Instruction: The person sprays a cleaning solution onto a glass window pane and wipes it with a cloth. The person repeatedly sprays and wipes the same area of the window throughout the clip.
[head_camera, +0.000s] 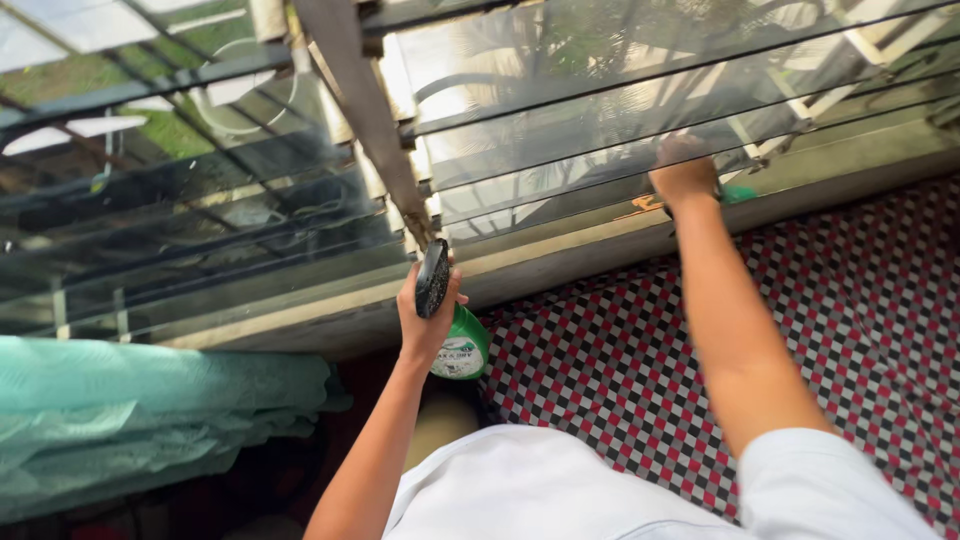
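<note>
My left hand (425, 318) grips a green spray bottle (461, 345) with a black trigger head, held just below the window's middle frame post (368, 110). My right hand (684, 172) reaches out and presses against a lower glass louvre slat (560, 170), fingers bent over it. A bit of green cloth (740, 193) shows beside that hand, mostly hidden. Both arms come out of white short sleeves.
Glass louvre slats (200, 200) fill the top of the view on both sides of the post. A grey sill (560, 262) runs beneath them. A red, black and white checked covering (850, 300) lies at right, a teal bundle of fabric (150, 410) at lower left.
</note>
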